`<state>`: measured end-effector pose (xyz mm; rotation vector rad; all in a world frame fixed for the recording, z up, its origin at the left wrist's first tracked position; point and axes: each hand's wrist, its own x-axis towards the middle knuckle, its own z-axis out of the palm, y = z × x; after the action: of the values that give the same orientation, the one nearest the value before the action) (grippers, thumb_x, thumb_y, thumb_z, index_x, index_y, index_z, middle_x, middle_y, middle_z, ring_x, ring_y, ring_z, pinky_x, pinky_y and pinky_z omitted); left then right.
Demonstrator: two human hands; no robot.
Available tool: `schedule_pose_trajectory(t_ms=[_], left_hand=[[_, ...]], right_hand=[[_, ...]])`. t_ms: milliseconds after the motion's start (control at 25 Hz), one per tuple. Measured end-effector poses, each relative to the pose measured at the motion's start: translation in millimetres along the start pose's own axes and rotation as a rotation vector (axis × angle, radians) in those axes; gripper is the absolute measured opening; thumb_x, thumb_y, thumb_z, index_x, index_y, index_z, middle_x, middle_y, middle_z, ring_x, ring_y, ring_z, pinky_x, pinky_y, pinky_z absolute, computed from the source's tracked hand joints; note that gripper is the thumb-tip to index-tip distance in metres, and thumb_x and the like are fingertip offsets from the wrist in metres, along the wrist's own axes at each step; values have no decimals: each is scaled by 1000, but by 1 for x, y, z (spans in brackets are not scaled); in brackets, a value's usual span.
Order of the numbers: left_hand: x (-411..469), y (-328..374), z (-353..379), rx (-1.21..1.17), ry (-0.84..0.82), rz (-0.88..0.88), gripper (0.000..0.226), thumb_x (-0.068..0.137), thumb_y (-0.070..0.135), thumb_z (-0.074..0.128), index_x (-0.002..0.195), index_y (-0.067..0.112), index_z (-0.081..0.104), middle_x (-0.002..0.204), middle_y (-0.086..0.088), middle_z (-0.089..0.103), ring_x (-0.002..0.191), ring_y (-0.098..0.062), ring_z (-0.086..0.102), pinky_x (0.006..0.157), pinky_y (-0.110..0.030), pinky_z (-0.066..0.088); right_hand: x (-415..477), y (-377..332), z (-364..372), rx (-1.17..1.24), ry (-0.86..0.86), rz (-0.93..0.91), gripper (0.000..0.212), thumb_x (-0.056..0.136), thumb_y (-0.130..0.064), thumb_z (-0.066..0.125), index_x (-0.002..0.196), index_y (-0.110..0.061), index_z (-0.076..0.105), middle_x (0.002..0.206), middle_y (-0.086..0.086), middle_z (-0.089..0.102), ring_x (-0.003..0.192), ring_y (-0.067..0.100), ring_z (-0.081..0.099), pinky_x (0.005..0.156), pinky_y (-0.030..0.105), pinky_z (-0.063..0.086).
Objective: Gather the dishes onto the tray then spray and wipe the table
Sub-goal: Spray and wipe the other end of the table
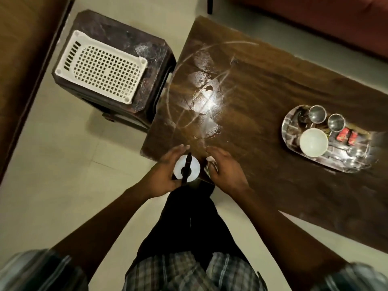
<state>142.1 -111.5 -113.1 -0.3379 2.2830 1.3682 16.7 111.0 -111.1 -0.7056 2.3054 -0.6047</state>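
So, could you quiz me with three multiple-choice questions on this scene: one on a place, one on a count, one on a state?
1. Where is the white basket? A on the dark stool; B on a shelf; C hung on a wall.
2. How many steel cups stand on the tray? A one; B two; C four.
3. The spray bottle is: A lying on the tray; B gripped by the left hand; C in a pocket.
Answers: A, it sits on the stool; B, two stand beside the white bowl; B, the hand wraps it.

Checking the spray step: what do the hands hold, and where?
White spray bottle with black nozzle, gripped round its body by the left hand; right hand unclear.
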Motion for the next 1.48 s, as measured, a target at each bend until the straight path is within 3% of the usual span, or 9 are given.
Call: schedule_pose_trajectory(t_ms=[200, 320, 680, 800, 920, 1080, 1200, 1280, 1480], left_hand=[[24, 1, 30, -60, 71, 6, 83, 91, 43, 83, 162, 31, 42, 164, 4, 50, 152, -16, 48, 127, -41, 39], [31, 1, 40, -63, 176, 28, 60, 97, 53, 72, 147, 27, 54, 142, 6, 65, 135, -11, 61, 117, -42, 49], [74, 23, -11, -412, 317, 72, 34, 105, 24, 67, 139, 17, 64, 127, 6, 72, 132, -17, 66, 117, -33, 49], [104, 36, -39, -539, 371, 76, 26, 103, 19, 63, 128, 15, 70, 131, 1, 75, 128, -17, 71, 112, -36, 55], [148, 58, -66, -676, 342, 13, 19, 104, 25, 62, 115, 16, 73, 123, -9, 79, 95, -34, 83, 90, -51, 65], [210, 93, -89, -631, 280, 8, 18, 96, 26, 69, 102, 10, 73, 101, -22, 76, 52, -24, 70, 66, -37, 63], [238, 102, -100, -565, 252, -17, 27, 91, 33, 73, 101, 7, 74, 102, -28, 71, 53, -30, 64, 58, -37, 59], [251, 98, -104, -544, 272, -34, 28, 93, 29, 72, 102, 3, 73, 106, -28, 72, 57, -36, 62, 56, -36, 56], [256, 88, -110, -483, 235, -46, 28, 94, 26, 70, 101, 0, 72, 98, -31, 72, 51, -34, 59, 66, -52, 58]], right_hand=[[9, 34, 42, -74, -29, 96, 37, 97, -30, 61, 134, -29, 58, 136, -3, 60, 127, 27, 57, 90, 40, 56], [8, 46, 62, -196, -20, 110, 46, 95, -39, 64, 140, -29, 58, 141, -4, 55, 136, 26, 52, 100, 42, 55], [5, 56, 73, -213, 9, 93, 58, 93, -37, 66, 149, -36, 53, 156, -12, 47, 157, 19, 34, 108, 44, 53], [20, 62, 52, -103, 74, 74, 42, 93, -39, 56, 134, -35, 66, 134, -14, 60, 129, 15, 55, 85, 33, 60], [57, 70, 1, 113, 220, 150, 20, 95, -33, 57, 105, -24, 72, 101, -5, 68, 93, 17, 65, 74, 36, 55], [146, 106, -87, 339, 502, 287, 15, 92, -31, 69, 102, -21, 75, 84, -11, 68, 70, 0, 60, 71, 16, 47], [201, 124, -123, 395, 516, 210, 14, 96, -32, 73, 110, -33, 73, 92, -18, 72, 85, -10, 67, 80, 32, 56], [220, 132, -130, 347, 476, 178, 34, 101, -36, 71, 134, -31, 69, 123, -7, 75, 115, 3, 69, 102, 36, 56], [196, 141, -118, 123, 453, 152, 66, 106, -38, 65, 165, -23, 39, 174, 2, 33, 160, 18, 32, 124, 34, 34]])
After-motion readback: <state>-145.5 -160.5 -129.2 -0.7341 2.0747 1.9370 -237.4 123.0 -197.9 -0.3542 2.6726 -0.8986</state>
